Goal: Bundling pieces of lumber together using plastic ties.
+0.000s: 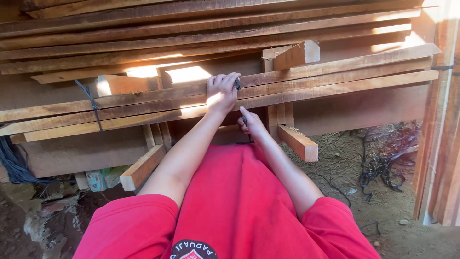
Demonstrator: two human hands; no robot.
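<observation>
- Head view: three long rough-sawn wooden battens [335, 79] are seen lying side by side, their long axis running left to right across the frame and rising slightly toward the right.
- The left hand [221, 91] is laid on top of these battens near their middle, fingers curled over the upper edge and closed around the top of a thin dark wire [238, 85].
- The right hand [252, 123] is held lower, just beneath the battens and nearer the body, pinched shut on the lower part of the same wire; what the fingertips grip exactly cannot be told.
- The wire runs roughly upright between the two hands, crossing the battens' long axis at right angles.
- A second dark wire tie [92, 103] is already wrapped around the battens well to the left.
- Short pale wooden cross-blocks [298, 143] project toward the camera below the battens.
- Loose dark wire scraps [383, 163] lie on the sandy ground at the right.
</observation>
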